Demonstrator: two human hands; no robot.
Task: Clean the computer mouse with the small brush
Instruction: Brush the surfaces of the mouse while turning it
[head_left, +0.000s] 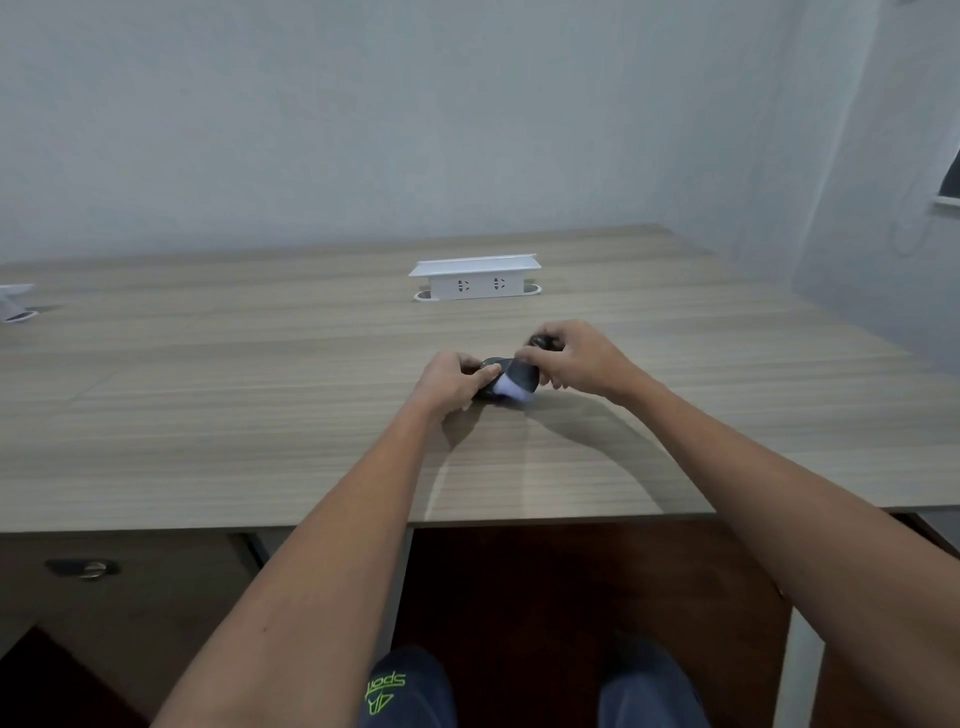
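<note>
A dark computer mouse rests on the wooden desk, mostly covered by my fingers. My left hand grips it from the left side. My right hand holds a small brush with a dark head and pale bristles; the bristles press against the mouse's right side. The dark end of the brush handle sticks out above my right fingers. Both hands meet over the mouse in the middle of the desk.
A white pop-up socket box stands on the desk behind the hands. A white object sits at the far left edge. The desk's front edge runs below my forearms, with a drawer lock under it at the left.
</note>
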